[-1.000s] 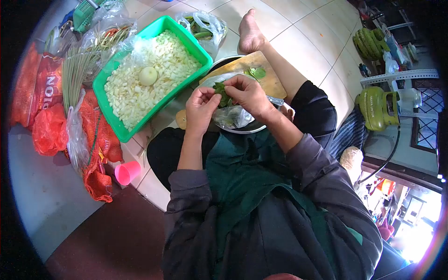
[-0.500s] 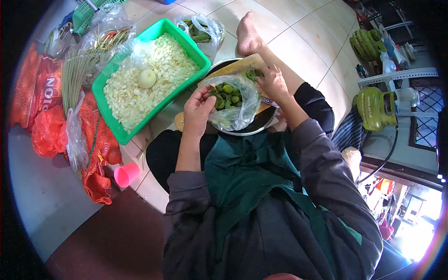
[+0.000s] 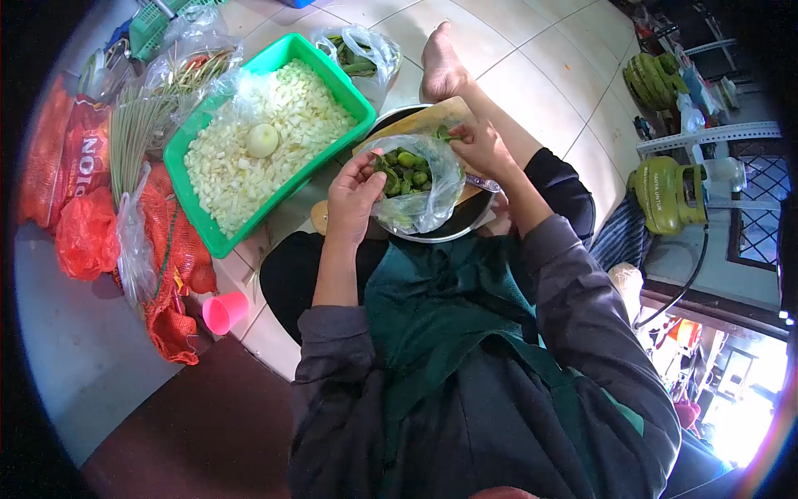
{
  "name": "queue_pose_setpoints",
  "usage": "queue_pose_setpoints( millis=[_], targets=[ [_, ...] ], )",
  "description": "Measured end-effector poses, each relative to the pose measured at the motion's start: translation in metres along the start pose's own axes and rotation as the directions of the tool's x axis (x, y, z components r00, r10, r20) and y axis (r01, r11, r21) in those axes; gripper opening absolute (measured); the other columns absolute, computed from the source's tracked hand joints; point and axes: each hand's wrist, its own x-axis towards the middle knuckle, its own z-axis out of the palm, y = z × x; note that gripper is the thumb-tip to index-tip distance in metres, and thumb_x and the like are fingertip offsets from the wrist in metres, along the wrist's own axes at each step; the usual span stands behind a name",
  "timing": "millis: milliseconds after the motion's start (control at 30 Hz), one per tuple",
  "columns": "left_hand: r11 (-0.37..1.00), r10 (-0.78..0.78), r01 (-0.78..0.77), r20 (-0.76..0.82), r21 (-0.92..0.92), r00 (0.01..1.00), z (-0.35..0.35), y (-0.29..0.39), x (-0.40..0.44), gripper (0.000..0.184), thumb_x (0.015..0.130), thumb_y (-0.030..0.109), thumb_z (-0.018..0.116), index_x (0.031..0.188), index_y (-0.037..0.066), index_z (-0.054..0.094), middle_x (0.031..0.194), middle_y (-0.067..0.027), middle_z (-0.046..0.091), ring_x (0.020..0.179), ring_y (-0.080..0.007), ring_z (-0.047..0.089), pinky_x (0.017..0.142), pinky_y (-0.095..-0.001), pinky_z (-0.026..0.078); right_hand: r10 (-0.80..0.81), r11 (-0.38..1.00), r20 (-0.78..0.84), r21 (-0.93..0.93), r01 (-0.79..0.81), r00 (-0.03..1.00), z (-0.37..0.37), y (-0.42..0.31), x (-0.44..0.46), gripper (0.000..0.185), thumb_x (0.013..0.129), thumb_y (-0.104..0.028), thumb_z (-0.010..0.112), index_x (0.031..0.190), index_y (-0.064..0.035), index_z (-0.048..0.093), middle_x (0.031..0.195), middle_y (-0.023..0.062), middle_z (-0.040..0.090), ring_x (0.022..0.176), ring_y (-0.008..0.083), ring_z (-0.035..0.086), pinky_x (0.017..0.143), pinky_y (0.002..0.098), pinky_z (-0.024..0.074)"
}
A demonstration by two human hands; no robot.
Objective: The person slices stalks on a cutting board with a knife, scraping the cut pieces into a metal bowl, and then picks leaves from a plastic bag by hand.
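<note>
A clear plastic bag [image 3: 445, 187] stands open in front of me, with small round green limes [image 3: 406, 159] and leaves inside. At its left rim, my left hand [image 3: 356, 190] is closed with thumb and fingers pinching the bag's edge. My right hand [image 3: 486, 151], to the right of the bag, pinches a small green leaf [image 3: 446, 133]. The bag rests over a wooden cutting board [image 3: 453, 114] that lies across a round metal basin [image 3: 467, 223]. Beside the bag, under my right wrist, is a knife with a purplish handle [image 3: 482, 183].
To the left sits a green tray [image 3: 364, 112] of chopped onion with one whole peeled onion [image 3: 263, 140]. Behind is a bag of green leaves [image 3: 357, 60]. Red mesh sacks [image 3: 170, 241], lemongrass [image 3: 130, 137] and a pink cup [image 3: 226, 313] stand left; a green gas cylinder [image 3: 662, 195] is right.
My right hand has shifted slightly, and less of the green leaf shows at its fingertips. The left hand stays at the bag's rim.
</note>
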Motion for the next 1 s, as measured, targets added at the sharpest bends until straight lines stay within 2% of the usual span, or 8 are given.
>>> queue_pose_setpoints(
  millis=[100, 300, 400, 500, 600, 700, 800, 1000],
  targets=[
    [1.000, -0.004, 0.004, -0.013, -0.003, 1.000, 0.001, 0.001, -0.001, 0.037, 0.090, 0.003, 0.064, 0.127, 0.005, 0.059, 0.091, 0.0051, 0.052, 0.076, -0.0036, 0.048, 0.066, -0.0190, 0.042, -0.004, 0.998, 0.007, -0.058, 0.005, 1.000, -0.002, -0.010, -0.006, 0.032, 0.076, -0.026, 0.072, 0.104, -0.0094, 0.070, 0.110, 0.0240, 0.056, 0.097, 0.0365, 0.061, 0.091, 0.0417, 0.0505],
    [1.000, 0.006, -0.007, -0.029, -0.013, 1.000, 0.003, 0.001, 0.001, 0.036, 0.088, 0.001, 0.065, 0.123, 0.003, 0.061, 0.086, 0.0047, 0.052, 0.071, -0.0028, 0.046, 0.063, -0.0180, 0.040, -0.176, 0.976, -0.062, -0.140, 0.166, 0.982, 0.009, -0.005, 0.003, 0.038, 0.075, -0.031, 0.076, 0.102, -0.0054, 0.067, 0.112, 0.0225, 0.057, 0.107, 0.0379, 0.057, 0.098, 0.0441, 0.0453],
    [1.000, 0.009, -0.009, -0.033, -0.014, 0.999, 0.003, 0.000, 0.001, 0.035, 0.088, 0.001, 0.064, 0.123, 0.004, 0.061, 0.086, 0.0051, 0.051, 0.070, -0.0026, 0.046, 0.062, -0.0177, 0.039, -0.089, 0.986, -0.086, -0.150, 0.075, 0.992, 0.012, -0.015, 0.002, 0.040, 0.075, -0.032, 0.077, 0.100, -0.0035, 0.065, 0.111, 0.0232, 0.058, 0.108, 0.0386, 0.056, 0.097, 0.0444, 0.0449],
    [1.000, 0.014, -0.014, -0.030, -0.009, 0.999, 0.004, 0.001, 0.001, 0.035, 0.088, 0.001, 0.064, 0.123, 0.004, 0.061, 0.085, 0.0056, 0.050, 0.070, -0.0025, 0.045, 0.062, -0.0178, 0.039, -0.118, 0.974, -0.107, -0.207, 0.094, 0.987, 0.017, -0.009, 0.006, 0.038, 0.075, -0.031, 0.077, 0.099, -0.0031, 0.064, 0.110, 0.0236, 0.058, 0.108, 0.0386, 0.056, 0.096, 0.0445, 0.0455],
    [1.000, -0.012, 0.012, 0.009, -0.011, 1.000, 0.000, 0.000, 0.000, 0.038, 0.090, 0.003, 0.064, 0.127, 0.006, 0.059, 0.091, 0.0063, 0.049, 0.076, -0.0029, 0.047, 0.065, -0.0182, 0.041, -0.101, 0.990, -0.087, -0.106, 0.091, 0.991, 0.016, -0.010, 0.009, 0.033, 0.075, -0.027, 0.076, 0.094, -0.0024, 0.065, 0.106, 0.0239, 0.059, 0.107, 0.0384, 0.057, 0.093, 0.0443, 0.0468],
    [0.999, -0.018, 0.018, 0.006, -0.028, 1.000, -0.001, -0.001, 0.001, 0.038, 0.090, 0.004, 0.065, 0.127, 0.006, 0.060, 0.091, 0.0067, 0.049, 0.075, -0.0027, 0.047, 0.065, -0.0178, 0.042, -0.017, 1.000, -0.012, 0.006, 0.017, 1.000, 0.009, -0.014, 0.007, 0.027, 0.074, -0.022, 0.074, 0.089, -0.0016, 0.066, 0.104, 0.0244, 0.059, 0.105, 0.0386, 0.057, 0.092, 0.0442, 0.0478],
    [1.000, -0.015, 0.014, -0.042, -0.021, 0.999, 0.005, 0.003, 0.000, 0.037, 0.088, 0.001, 0.064, 0.125, 0.002, 0.061, 0.084, 0.0057, 0.050, 0.069, -0.0023, 0.045, 0.062, -0.0180, 0.039, -0.096, 0.992, -0.133, -0.090, 0.085, 0.986, 0.013, -0.010, 0.003, 0.022, 0.074, -0.019, 0.072, 0.087, -0.0022, 0.067, 0.100, 0.0242, 0.060, 0.102, 0.0382, 0.058, 0.091, 0.0439, 0.0484],
    [1.000, -0.023, 0.023, -0.057, -0.007, 0.998, 0.006, 0.003, 0.000, 0.037, 0.088, 0.001, 0.064, 0.125, 0.002, 0.061, 0.084, 0.0054, 0.051, 0.069, -0.0026, 0.046, 0.062, -0.0182, 0.039, -0.108, 0.984, -0.138, -0.154, 0.087, 0.984, 0.019, -0.003, 0.005, 0.020, 0.073, -0.018, 0.071, 0.089, -0.0053, 0.070, 0.097, 0.0230, 0.061, 0.101, 0.0371, 0.058, 0.092, 0.0439, 0.0481]
  ],
)
